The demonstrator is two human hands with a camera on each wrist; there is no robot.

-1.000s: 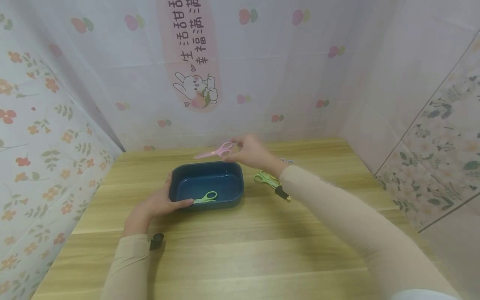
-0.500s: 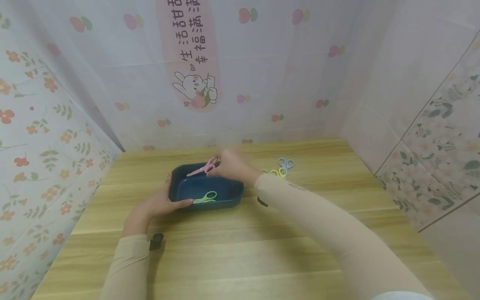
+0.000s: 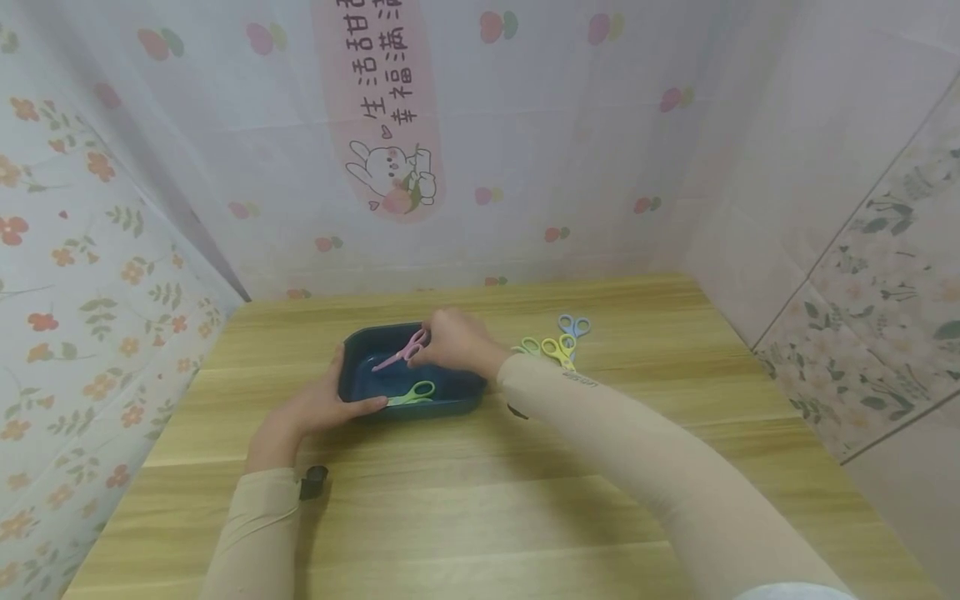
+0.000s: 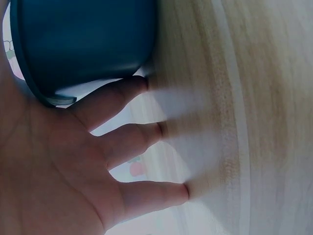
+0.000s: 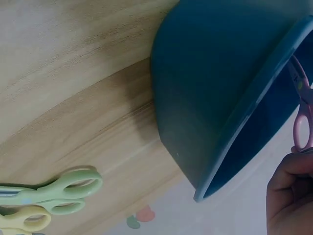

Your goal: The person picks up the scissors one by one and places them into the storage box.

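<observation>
My right hand pinches pink children's scissors by the handles, their blades pointing down into a dark blue rectangular box. In the right wrist view the scissors show past the box rim. My left hand rests at the box's left end, its thumb over the near rim beside green scissors lying inside. In the left wrist view the fingers are straight and spread, one against the box's outer wall, tips at the tabletop.
Right of the box on the wooden table lie blue scissors, yellow scissors and another green pair, close together. A patterned curtain stands behind the table's back edge. A small black device sits at my left wrist.
My right hand has carried the pink scissors from above the box's back rim down and left into the box. My left hand has stayed in place.
</observation>
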